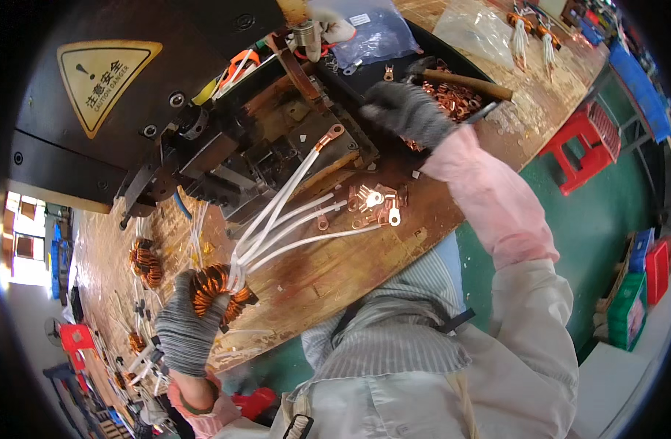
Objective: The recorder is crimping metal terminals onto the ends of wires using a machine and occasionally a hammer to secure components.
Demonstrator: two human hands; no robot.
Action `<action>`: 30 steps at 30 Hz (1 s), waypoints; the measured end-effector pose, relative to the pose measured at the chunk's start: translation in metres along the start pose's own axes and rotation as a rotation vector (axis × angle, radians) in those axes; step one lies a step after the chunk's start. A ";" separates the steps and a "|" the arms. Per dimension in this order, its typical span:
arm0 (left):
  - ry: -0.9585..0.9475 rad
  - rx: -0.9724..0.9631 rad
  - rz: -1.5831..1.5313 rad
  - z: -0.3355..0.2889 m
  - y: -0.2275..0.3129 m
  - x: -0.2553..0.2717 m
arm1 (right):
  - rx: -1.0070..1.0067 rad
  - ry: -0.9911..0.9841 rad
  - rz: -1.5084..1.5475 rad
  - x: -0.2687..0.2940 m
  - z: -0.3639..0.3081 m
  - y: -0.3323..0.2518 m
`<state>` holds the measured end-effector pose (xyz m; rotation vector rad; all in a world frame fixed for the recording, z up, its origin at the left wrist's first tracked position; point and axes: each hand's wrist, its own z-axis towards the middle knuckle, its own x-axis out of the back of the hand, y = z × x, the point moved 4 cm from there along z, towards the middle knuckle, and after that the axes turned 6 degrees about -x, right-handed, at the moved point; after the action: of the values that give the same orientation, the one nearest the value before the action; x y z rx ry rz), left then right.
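Note:
My left hand (185, 325), in a grey striped glove, is closed round a copper-wound ring coil (217, 294) over the near left of the bench. Several white sleeved leads (277, 208) run from the coil up and to the right. One copper lug (330, 137) sits on the end of the longest leads, in front of the press tooling. My right hand (412, 113), gloved alike, is over the black tray (350, 84). Its fingers point left and look pinched together; anything between them is hidden. Beside it, copper lugs (452, 101) are heaped in the tray.
A dark press (203, 157) with a yellow warning triangle stands at the left. A wooden hammer handle (467, 84) lies across the tray. Loose lugs (375, 205) lie on the wooden bench (328, 285). More coils (145, 263) are at the left; a red stool (584, 146) stands right.

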<state>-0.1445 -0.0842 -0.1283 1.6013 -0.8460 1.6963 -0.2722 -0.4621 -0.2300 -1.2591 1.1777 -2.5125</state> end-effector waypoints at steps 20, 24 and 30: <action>-0.130 0.049 -0.036 0.004 0.011 0.025 | -0.157 0.007 -0.794 0.106 -0.001 0.059; -0.093 0.026 -0.069 0.001 0.009 0.026 | -0.057 0.096 -0.305 0.100 -0.036 0.002; -0.111 0.055 -0.019 0.001 0.012 0.028 | 0.179 -0.063 -0.692 0.065 -0.054 -0.071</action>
<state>-0.1551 -0.0910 -0.1009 1.7484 -0.8419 1.6434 -0.3369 -0.4062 -0.1601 -1.9272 0.5306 -2.8938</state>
